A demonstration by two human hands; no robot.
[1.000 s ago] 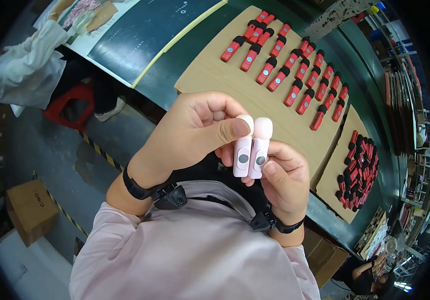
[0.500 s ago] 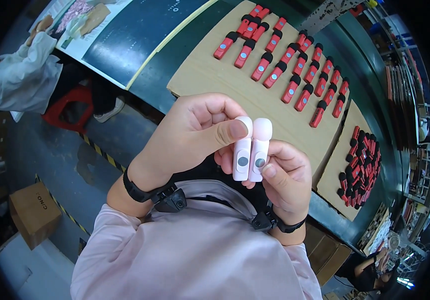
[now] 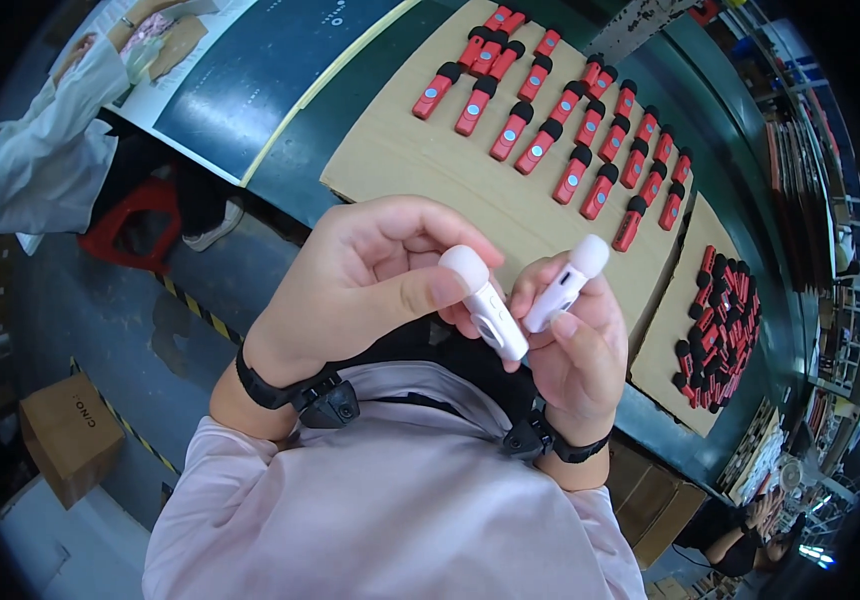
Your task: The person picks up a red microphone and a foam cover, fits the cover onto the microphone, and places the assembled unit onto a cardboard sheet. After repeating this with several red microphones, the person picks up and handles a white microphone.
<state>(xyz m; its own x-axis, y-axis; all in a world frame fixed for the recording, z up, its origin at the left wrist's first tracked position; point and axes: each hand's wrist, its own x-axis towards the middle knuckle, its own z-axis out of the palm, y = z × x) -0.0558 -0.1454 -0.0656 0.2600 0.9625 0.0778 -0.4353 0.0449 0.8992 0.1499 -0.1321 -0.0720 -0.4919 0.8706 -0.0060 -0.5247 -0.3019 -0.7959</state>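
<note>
My left hand [image 3: 360, 285] pinches a small white clip-on microphone [image 3: 495, 322] between thumb and fingers, near its round white foam tip. Its body slants down to the right, with buttons along the side that shows. A second white clip-on microphone [image 3: 553, 298] is in my right hand [image 3: 590, 355], held low on the body by thumb and fingers. That one leans the other way, foam tip up and to the right, a dark slot showing on its side. The two microphones are apart, above the near edge of the cardboard.
Red microphones with black foam tips [image 3: 540, 147] lie in loose rows on a cardboard sheet [image 3: 420, 165] over the green table. More red ones [image 3: 720, 335] are heaped on another sheet at right. A metal post [image 3: 640, 28] stands behind. A person in white [image 3: 45, 165] sits at far left.
The two white microphones were side by side and upright; now they are apart and tilted away from each other. The one in my right hand has turned, showing its slotted side.
</note>
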